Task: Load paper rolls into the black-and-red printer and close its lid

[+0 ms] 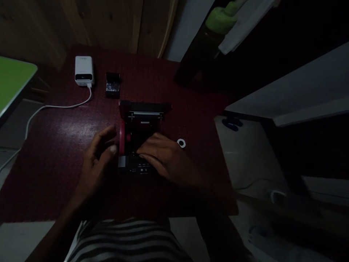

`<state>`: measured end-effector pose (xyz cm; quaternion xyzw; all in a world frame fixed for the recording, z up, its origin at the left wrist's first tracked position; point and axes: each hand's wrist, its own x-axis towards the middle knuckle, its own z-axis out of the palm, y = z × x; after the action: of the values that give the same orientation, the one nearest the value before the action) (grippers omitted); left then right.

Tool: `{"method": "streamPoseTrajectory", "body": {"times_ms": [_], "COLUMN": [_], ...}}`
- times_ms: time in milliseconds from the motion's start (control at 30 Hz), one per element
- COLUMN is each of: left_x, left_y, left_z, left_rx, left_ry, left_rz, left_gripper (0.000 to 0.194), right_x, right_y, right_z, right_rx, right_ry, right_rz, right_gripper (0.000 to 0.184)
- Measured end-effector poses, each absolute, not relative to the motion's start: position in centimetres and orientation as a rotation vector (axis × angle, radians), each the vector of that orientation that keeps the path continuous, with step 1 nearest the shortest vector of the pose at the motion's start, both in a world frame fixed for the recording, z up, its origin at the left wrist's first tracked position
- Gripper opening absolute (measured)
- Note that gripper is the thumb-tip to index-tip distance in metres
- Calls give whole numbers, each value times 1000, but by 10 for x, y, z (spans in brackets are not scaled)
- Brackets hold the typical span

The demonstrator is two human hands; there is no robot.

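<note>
A small red and black device that looks like a label printer sits on the dark red table with its lid raised. Small buttons show along its near side. My right hand reaches into the opened body from the right, fingertips together and low inside; what they grip, if anything, is hidden in the dark. To the left of the device, my left hand is half curled, thumb and fingers apart, holding nothing. A white ring with a dark centre lies just right of my right hand.
Behind the device are a small black object and a white power bank with a white cable running off left. A tall bottle with a green top stands at the back right. A green tabletop borders the left.
</note>
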<state>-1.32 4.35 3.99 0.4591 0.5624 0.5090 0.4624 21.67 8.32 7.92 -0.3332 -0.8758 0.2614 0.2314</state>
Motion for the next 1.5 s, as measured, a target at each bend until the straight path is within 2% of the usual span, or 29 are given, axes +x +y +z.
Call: {"method": "streamPoseTrajectory", "body": {"times_ms": [67,167,267,467,500,600,667,800,933,1167,1367,1500], "left_x": [-15,-11,0,10,9,6,6,7,9,6,-1,0], "left_y": [69,108,127,92,83,59,48,38,39,38,19,14], "left_z": [44,52,61,62,60,52,48,47,51,48,41,47], "left_rx": [1202,1282,1308,1233,1196,1065,996,905,905,884,875,906], "left_ry": [1353,1267,1273,1295,1313,1378,1406,1377,1392,1419,1423,1477], "left_rz": [1355,1468,1420,1424,1408,1313,1218,1118,1114,1117,1128,1077], "left_gripper": [46,54,57,21,24,58,66,66,67,67,60,60], "right_x": [215,210,202,198,198,199,199,199,199,202,211,209], "right_y": [76,62,47,18,15,10,11,15,17,14,-11,-35], "right_z": [74,68,61,58,59,59,58,54,55,55,35,13], "right_rx": [-948,-960,-976,-1114,-1142,-1229,-1229,-1204,-1210,-1216,-1385,-1485], "right_ry": [-2361,-2266,-2161,-2167,-2166,-2138,-2107,-2069,-2079,-2037,-1668,-1411], "right_rz": [588,366,160,-109,-128,-74,8,50,75,212,299,646], "right_gripper": [20,24,24,23,22,21,22,24,22,29,49,68]}}
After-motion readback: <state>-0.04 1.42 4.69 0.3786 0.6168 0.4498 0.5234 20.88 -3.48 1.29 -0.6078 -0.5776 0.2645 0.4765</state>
